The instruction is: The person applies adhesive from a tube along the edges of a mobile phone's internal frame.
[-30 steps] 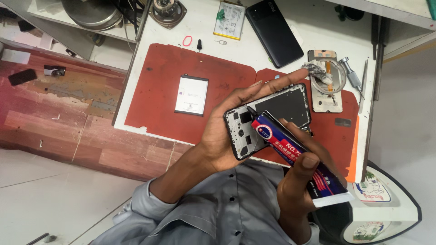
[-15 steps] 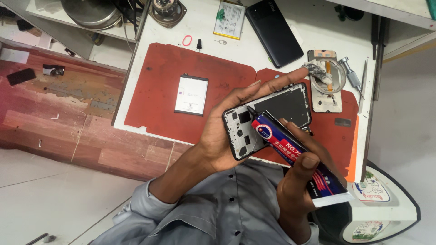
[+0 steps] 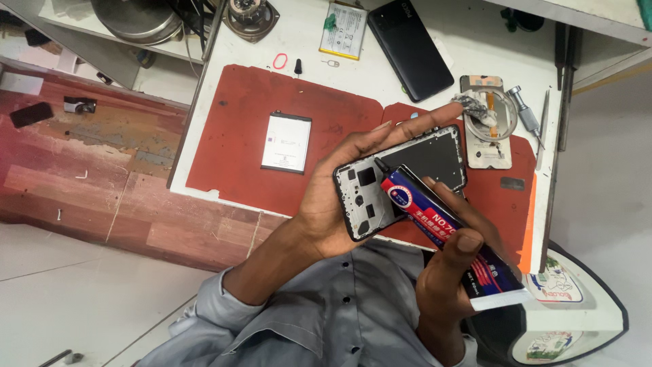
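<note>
My left hand point(image 3: 336, 200) grips a black phone frame point(image 3: 431, 158) by its edges, holding it open side up above the red mat point(image 3: 231, 122). A blue and red glue tube point(image 3: 441, 228) is pinched in my right hand point(image 3: 451, 282), thumb on top. The tube's black nozzle rests on the inside of the frame near its upper left part. Both hands are over the front edge of the white table point(image 3: 305, 47).
A white battery point(image 3: 286, 142) lies on the mat to the left. At the back are a second battery point(image 3: 343, 30) and a black phone point(image 3: 409, 47). A phone back part with a ring point(image 3: 485, 119), a screwdriver point(image 3: 523, 109) and a thin tool point(image 3: 542, 129) lie right.
</note>
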